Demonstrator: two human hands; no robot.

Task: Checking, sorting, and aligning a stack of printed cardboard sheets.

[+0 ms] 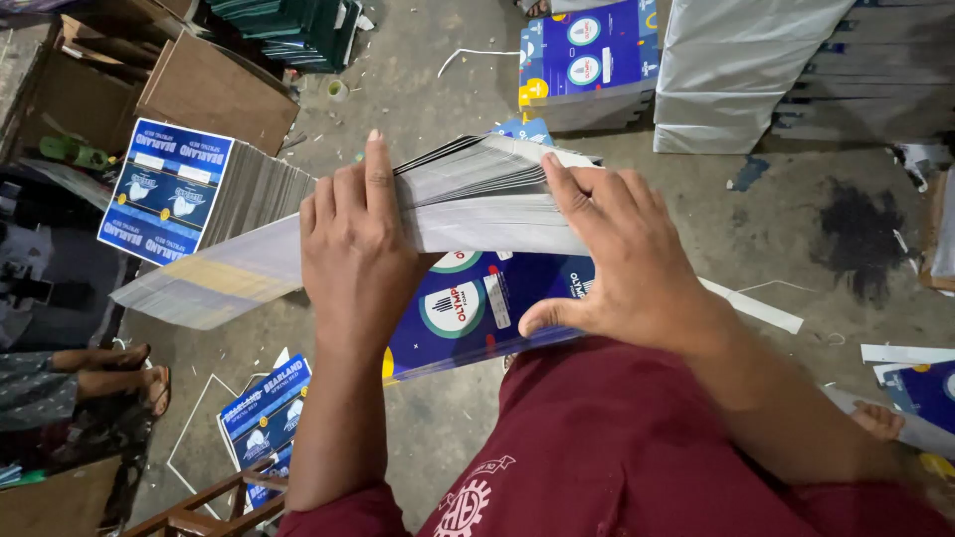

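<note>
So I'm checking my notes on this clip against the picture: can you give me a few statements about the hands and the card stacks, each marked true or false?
1. Both hands grip one fanned stack of flat printed cards. True.
2. The left hand lies flat on the floor. False: it clasps the stack, index finger stretched along its top.
3. The right hand holds scissors. False: it holds only the stack.
4. More blue printed cards lie on the concrete floor. True.
5. The sleeves are green. False: dark red.
</note>
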